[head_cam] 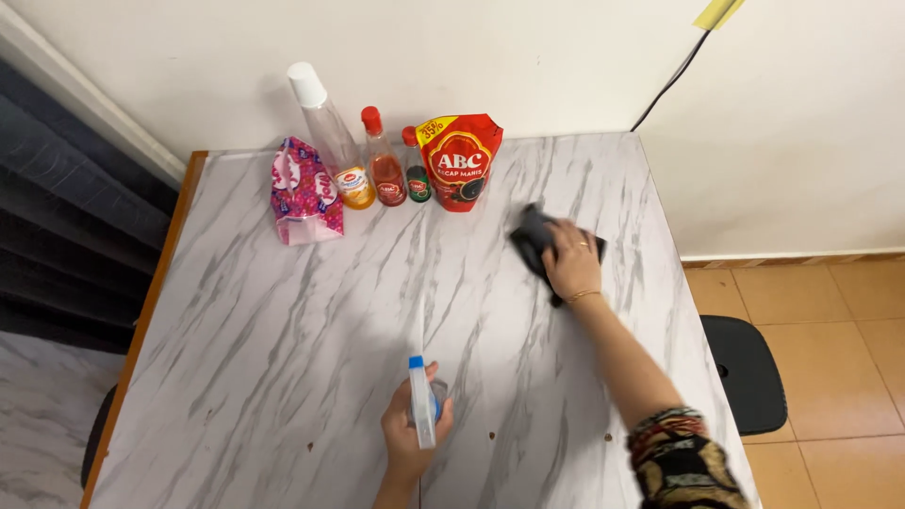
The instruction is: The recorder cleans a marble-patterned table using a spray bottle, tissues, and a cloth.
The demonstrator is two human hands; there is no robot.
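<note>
Dark cloth (pixel 534 236) flat on marble table; spray bottle (pixel 421 401) raised.

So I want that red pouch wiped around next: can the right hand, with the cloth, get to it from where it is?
Probably yes. The right hand presses the dark cloth on the marble table just right of the red pouch, with bare tabletop between them.

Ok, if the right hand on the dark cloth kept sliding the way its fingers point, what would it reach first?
The right hand points up-left across the marble table. Past the dark cloth under it, the red sauce pouch by the wall looks like the first thing in line, though depth is hard to judge.
</note>
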